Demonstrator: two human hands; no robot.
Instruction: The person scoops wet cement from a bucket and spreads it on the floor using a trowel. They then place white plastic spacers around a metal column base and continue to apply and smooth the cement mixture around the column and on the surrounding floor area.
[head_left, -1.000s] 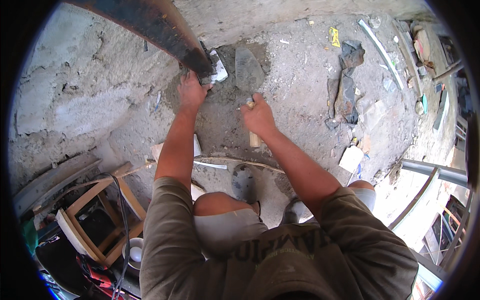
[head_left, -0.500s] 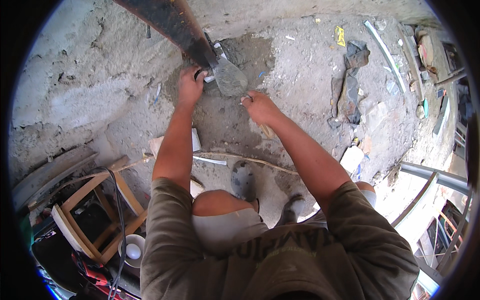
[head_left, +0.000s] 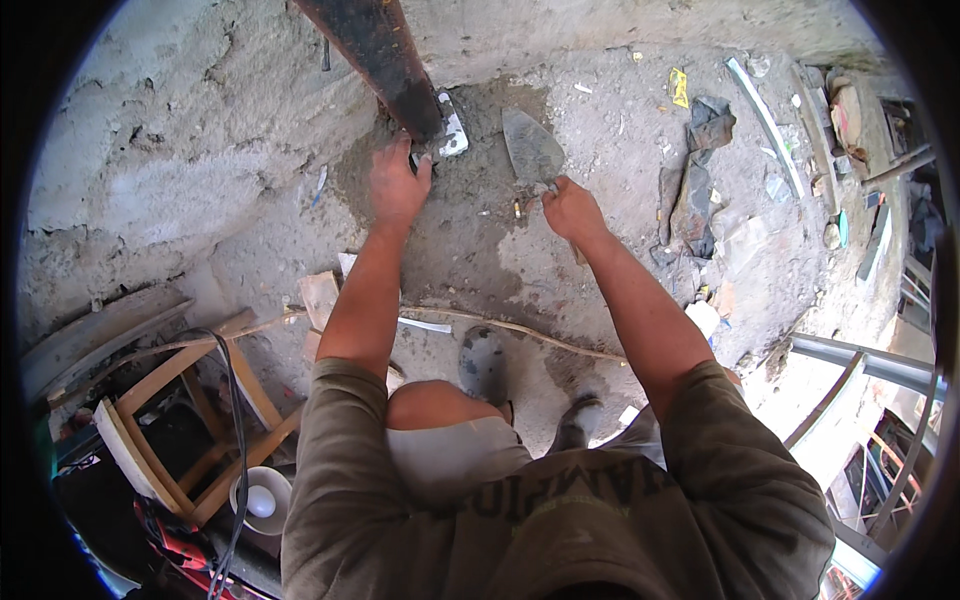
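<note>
My right hand [head_left: 574, 212] is wrapped round the handle of a pointed trowel [head_left: 533, 148], whose grey, mortar-smeared blade hangs over the damp ground right of the post. At the foot of a rusty metal post [head_left: 385, 65], my left hand [head_left: 398, 185] reaches in, thumb apart from the fingers. A small pale and dark bit shows between them, too small to name; I cannot tell if the fingers touch the post. A white, grey-spotted flat piece [head_left: 453, 127] stands against the post's right side. Wet grey mortar [head_left: 470, 190] spreads round the base.
A rough wall [head_left: 150, 150] rises at the left. Crumpled dark sheeting [head_left: 690, 190] and a long pale strip [head_left: 768, 118] lie to the right. Behind my hands a thin stick [head_left: 530, 328] crosses the ground. A wooden frame [head_left: 190, 430] and a bowl [head_left: 265, 500] stand lower left.
The trowel has moved right, away from the post, with my right hand. My left hand has shifted slightly and turned its back up at the post's foot. The white piece is now more exposed.
</note>
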